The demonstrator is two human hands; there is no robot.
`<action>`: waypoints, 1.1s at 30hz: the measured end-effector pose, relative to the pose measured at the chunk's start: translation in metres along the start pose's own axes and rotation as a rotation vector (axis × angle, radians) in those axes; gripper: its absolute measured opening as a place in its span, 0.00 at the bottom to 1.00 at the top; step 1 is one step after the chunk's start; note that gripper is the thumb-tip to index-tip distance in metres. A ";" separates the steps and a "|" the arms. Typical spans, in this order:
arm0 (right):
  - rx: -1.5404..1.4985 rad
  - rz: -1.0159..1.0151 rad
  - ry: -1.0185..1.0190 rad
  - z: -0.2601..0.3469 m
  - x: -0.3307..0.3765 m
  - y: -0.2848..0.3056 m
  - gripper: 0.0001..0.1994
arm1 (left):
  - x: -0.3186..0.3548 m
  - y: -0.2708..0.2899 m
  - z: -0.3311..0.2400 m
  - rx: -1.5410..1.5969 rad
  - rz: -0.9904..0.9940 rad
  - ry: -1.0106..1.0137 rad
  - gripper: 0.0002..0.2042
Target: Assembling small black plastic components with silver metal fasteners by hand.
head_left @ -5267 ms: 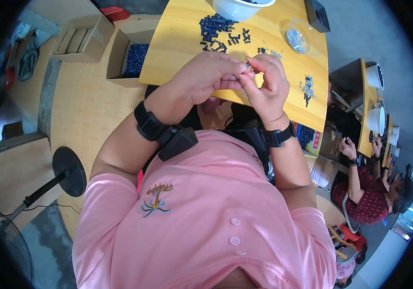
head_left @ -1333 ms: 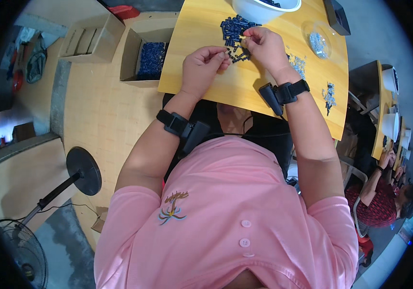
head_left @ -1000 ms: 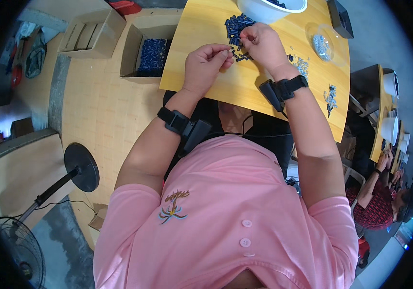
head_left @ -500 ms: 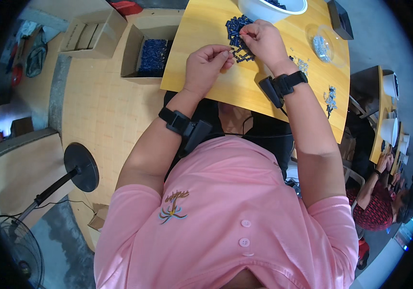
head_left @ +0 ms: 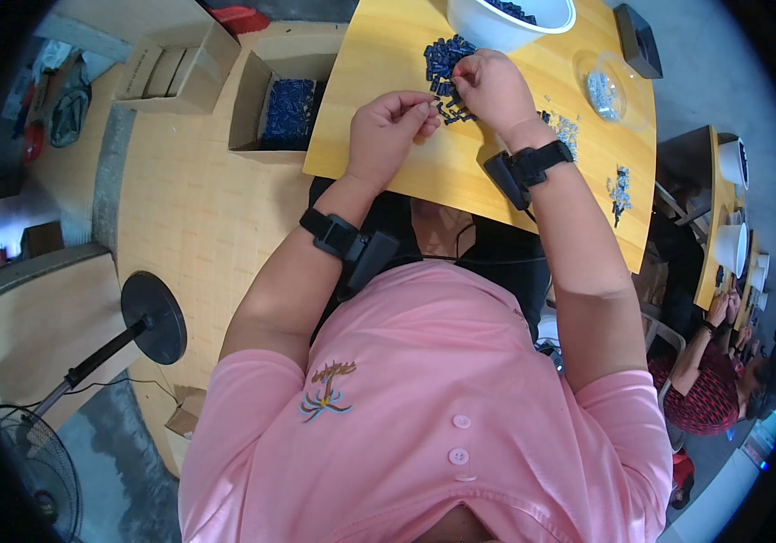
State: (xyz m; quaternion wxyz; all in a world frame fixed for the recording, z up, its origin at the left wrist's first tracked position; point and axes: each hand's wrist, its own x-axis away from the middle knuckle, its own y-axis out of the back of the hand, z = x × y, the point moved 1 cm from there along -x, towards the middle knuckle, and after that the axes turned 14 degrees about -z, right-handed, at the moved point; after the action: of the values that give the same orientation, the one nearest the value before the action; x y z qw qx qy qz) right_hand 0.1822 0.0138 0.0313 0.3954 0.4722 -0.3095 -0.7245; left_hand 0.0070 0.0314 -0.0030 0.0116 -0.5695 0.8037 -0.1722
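Over the wooden table both of my hands are at work by a pile of small dark blue cylindrical parts. My left hand is left of the pile's near end, thumb and forefinger pinched together. Whatever lies between those fingertips is too small to make out. On the pile's right side, my right hand is also closed in a pinch, its fingertips over the parts; what they grip is hidden. Small clear or silvery pieces lie scattered to the right of my right wrist.
A white tub of dark parts stands at the far edge. Toward the right are a clear round dish, a black tray and another small heap. A cardboard box of blue parts sits left of the table. Another person works at far right.
My right hand has shifted slightly down and left beside the pile. My left hand stays almost in place, still pinched.
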 end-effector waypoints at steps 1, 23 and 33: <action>0.019 0.046 -0.039 0.000 0.000 -0.001 0.06 | 0.001 0.000 -0.001 -0.003 -0.008 0.003 0.09; -0.270 -0.135 -0.023 0.030 0.053 0.046 0.05 | 0.000 -0.002 -0.001 -0.091 0.051 -0.022 0.09; -0.395 -0.271 -0.076 0.039 0.093 0.062 0.06 | 0.027 -0.019 -0.021 -0.209 0.265 0.153 0.10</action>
State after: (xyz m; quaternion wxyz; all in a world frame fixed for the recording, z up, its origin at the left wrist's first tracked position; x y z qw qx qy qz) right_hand 0.1410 -0.0948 0.0558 0.3676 0.3951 -0.1102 -0.8346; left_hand 0.0106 0.0066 0.0270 -0.0863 -0.4421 0.8837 -0.1275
